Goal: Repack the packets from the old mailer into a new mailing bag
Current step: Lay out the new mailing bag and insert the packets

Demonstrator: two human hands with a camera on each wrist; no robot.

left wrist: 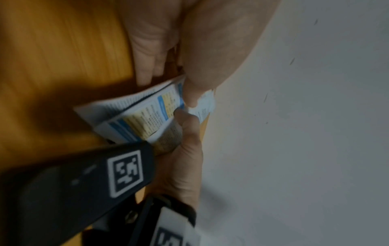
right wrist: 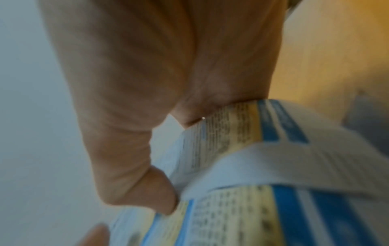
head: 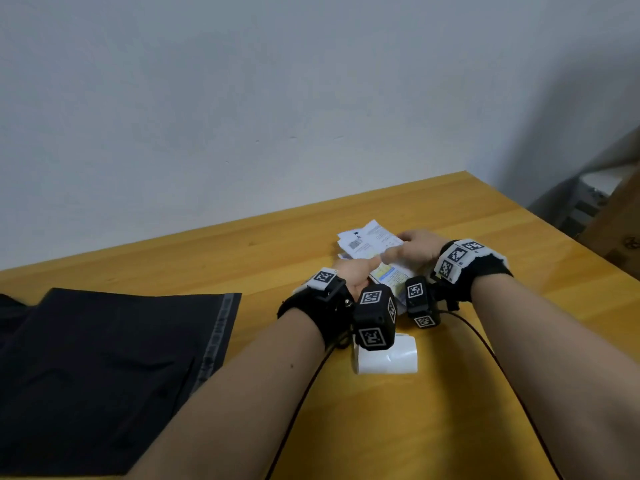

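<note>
At frame centre, both hands gripped the packets [head: 389, 275]: left hand [head: 353, 275] from below, right hand [head: 414, 249] pinching above; black bag [head: 104, 368] lay lower left.

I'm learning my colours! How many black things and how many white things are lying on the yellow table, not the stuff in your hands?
Black: 1, the black mailing bag.
White: 1, the white roll.
Total: 2 on the table.
</note>
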